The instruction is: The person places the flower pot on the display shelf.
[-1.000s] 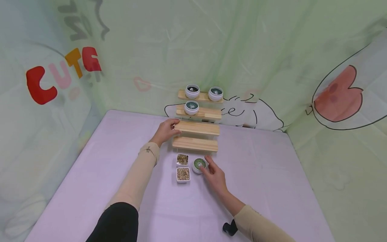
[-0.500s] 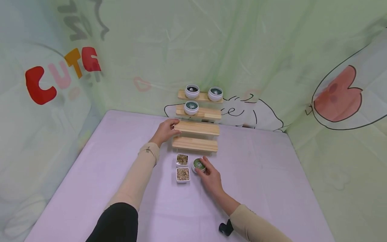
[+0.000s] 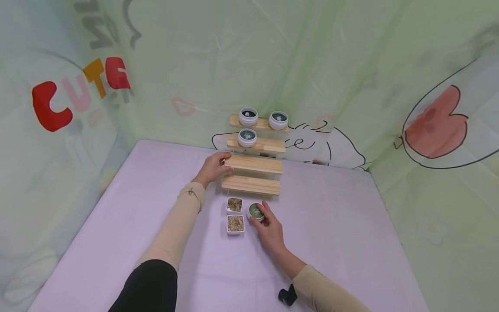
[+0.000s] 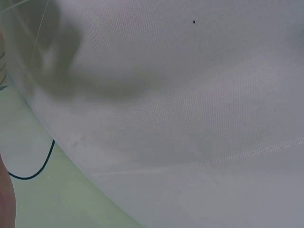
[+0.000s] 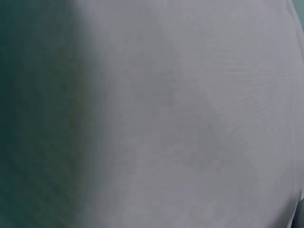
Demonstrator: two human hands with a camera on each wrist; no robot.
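Lilac cloth (image 3: 343,242), gravel dishes (image 3: 235,224) beside held pot (image 3: 255,211), shelf (image 3: 255,164) beyond

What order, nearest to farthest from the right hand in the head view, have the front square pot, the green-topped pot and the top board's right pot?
1. Green-topped pot: in the right hand.
2. Front square pot: to its left.
3. Right pot: far back, top board.
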